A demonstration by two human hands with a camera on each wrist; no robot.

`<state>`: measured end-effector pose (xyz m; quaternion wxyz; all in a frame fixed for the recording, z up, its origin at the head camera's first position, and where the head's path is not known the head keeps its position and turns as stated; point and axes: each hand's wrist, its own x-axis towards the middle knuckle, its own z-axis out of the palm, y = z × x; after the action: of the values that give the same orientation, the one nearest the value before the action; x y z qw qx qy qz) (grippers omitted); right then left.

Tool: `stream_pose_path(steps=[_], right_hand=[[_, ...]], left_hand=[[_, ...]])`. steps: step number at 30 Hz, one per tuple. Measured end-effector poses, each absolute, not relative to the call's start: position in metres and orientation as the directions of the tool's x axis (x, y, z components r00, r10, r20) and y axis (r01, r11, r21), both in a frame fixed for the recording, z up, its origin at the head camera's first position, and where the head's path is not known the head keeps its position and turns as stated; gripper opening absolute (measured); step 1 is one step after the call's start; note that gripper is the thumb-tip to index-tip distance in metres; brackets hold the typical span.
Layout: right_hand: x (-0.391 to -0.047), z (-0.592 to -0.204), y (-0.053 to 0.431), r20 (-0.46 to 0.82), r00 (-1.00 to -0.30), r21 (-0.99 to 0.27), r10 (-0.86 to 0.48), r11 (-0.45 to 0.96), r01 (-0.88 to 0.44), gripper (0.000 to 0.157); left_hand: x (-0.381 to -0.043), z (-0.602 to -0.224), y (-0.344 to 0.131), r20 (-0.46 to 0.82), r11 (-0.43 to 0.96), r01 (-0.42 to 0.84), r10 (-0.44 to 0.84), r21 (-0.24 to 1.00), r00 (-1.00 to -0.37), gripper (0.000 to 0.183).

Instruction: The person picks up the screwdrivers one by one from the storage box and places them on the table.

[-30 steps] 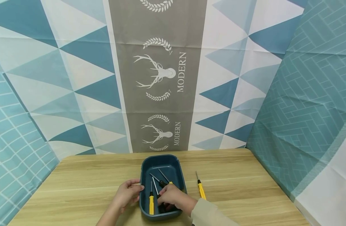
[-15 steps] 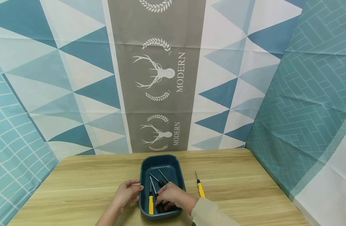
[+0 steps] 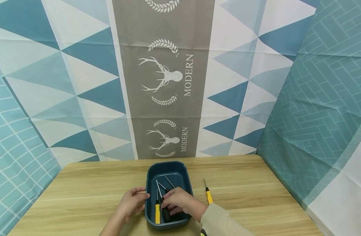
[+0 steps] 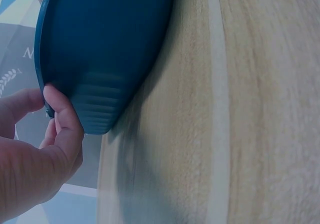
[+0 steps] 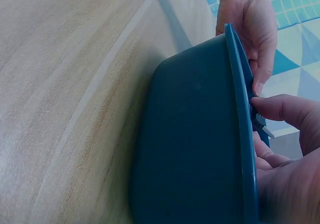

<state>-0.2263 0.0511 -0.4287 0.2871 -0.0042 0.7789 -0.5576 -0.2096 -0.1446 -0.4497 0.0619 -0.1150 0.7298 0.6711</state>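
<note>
A dark blue tray [image 3: 168,226] stands on the table with several screwdrivers in it. My left hand [image 3: 133,201] pinches the tray's left rim between thumb and fingers, also plain in the left wrist view. Inside the tray, my right hand [image 3: 180,200] holds a black-handled screwdriver [image 3: 166,215] between thumb and fingers, its shaft pointing to the far end. Left of it lies a screwdriver with a yellow handle [image 3: 157,213]. Beyond the right hand, the shafts of other screwdrivers show, their handles largely hidden by that hand. From the right wrist, the tray's wall [image 5: 195,134] hides most of the inside.
A yellow and black screwdriver [image 3: 208,195] lies on the wooden table [image 3: 104,177] right of the tray, its lower end behind the right sleeve [image 3: 220,219]. A black and yellow thing [image 3: 203,232] peeks out at the sleeve's lower edge. Patterned cloth hangs behind and at both sides.
The right hand has shifted slightly toward the tray's far end, and the black-handled screwdriver's tip has moved left and farther away. The left hand has stayed on the rim.
</note>
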Motion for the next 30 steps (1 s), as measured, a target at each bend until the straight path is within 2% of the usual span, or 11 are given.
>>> stream_pose_path(steps=[17,30], right_hand=[[-0.2267,-0.4246,0.0536,-0.430,-0.820,-0.892,-0.378,0.316,0.322,0.024],[-0.2280,-0.4269,0.0558,-0.435,-0.823,-0.889,-0.364,0.316,0.330,0.024]], left_hand=[[-0.2100,-0.4490,-0.1441,-0.242,0.079,-0.249,-0.081,0.965,-0.967,0.048],[-0.2093,-0.4496,-0.1440,-0.238,0.088,-0.246,-0.089,0.965,-0.967,0.048]])
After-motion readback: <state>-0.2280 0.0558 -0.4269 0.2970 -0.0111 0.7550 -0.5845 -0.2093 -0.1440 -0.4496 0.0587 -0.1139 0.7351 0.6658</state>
